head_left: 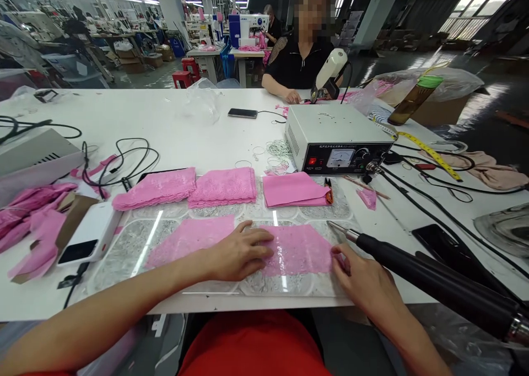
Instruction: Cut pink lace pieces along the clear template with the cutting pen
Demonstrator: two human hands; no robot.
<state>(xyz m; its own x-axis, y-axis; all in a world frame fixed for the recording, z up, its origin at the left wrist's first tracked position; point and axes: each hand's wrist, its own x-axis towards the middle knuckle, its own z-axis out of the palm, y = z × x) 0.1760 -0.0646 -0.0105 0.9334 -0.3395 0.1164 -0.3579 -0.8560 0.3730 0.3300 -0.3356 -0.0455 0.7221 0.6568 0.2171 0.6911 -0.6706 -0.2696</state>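
Note:
Two thin pink pieces lie side by side on a clear patterned mat (111, 263): a left piece (194, 235) and a right piece (303, 249). My left hand (243, 252) rests with spread fingers between them, its fingertips on the right piece's left edge. At that piece's right edge, my right hand (351, 268) pinches the pink material. Just beside my right hand is the metal tip of a black pen-like tool (380, 246). Behind are two scalloped pink stacks, one left (159, 188) and one middle (223, 187), and a smooth folded pink stack (293, 189).
A grey control box (339, 133) stands behind the stacks, its cables running right. Orange-handled snips (329, 193) lie near it. A white device (90, 232) sits left, a black phone (450, 249) right. Across the table sits a person (303, 62).

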